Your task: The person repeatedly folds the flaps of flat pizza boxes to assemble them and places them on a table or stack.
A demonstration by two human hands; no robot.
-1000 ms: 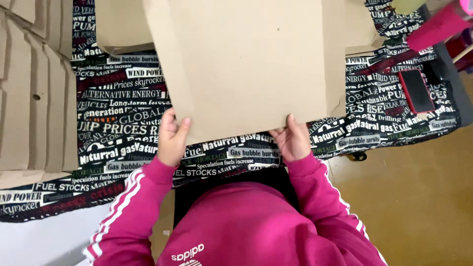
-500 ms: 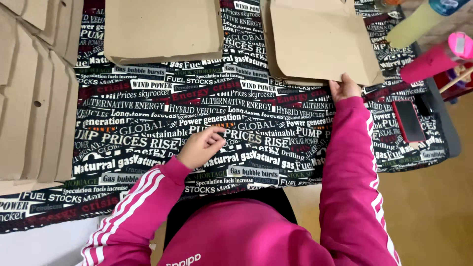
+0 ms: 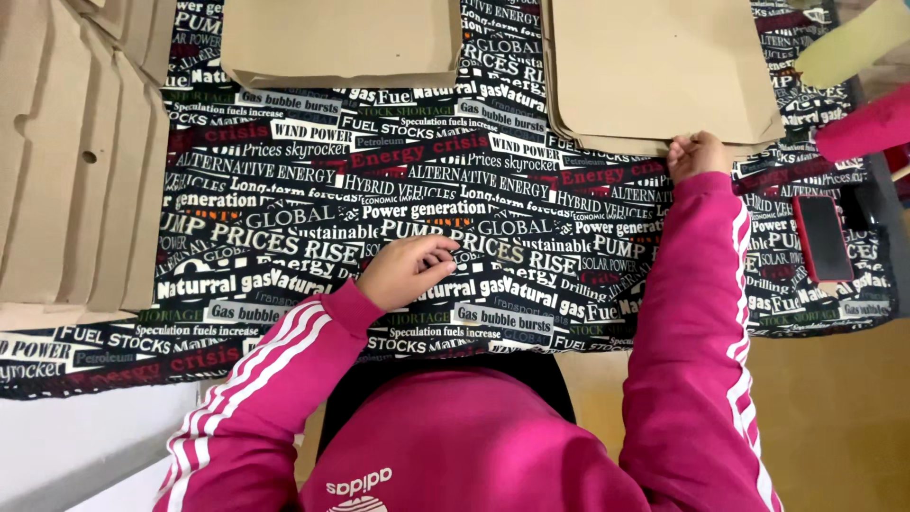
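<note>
Head view: the right hand [image 3: 697,155] is pinching the near edge of the cardboard stack [image 3: 659,71] lying on the surface [image 3: 313,190]; the left hand [image 3: 408,270] is resting loosely spread, holding nothing.

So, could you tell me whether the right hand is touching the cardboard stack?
Touching: the head view shows the right hand gripping the cardboard stack's near edge.

L hand [image 3: 408,271] loosely curled, R hand [image 3: 697,155] fisted, arm outstretched.
</note>
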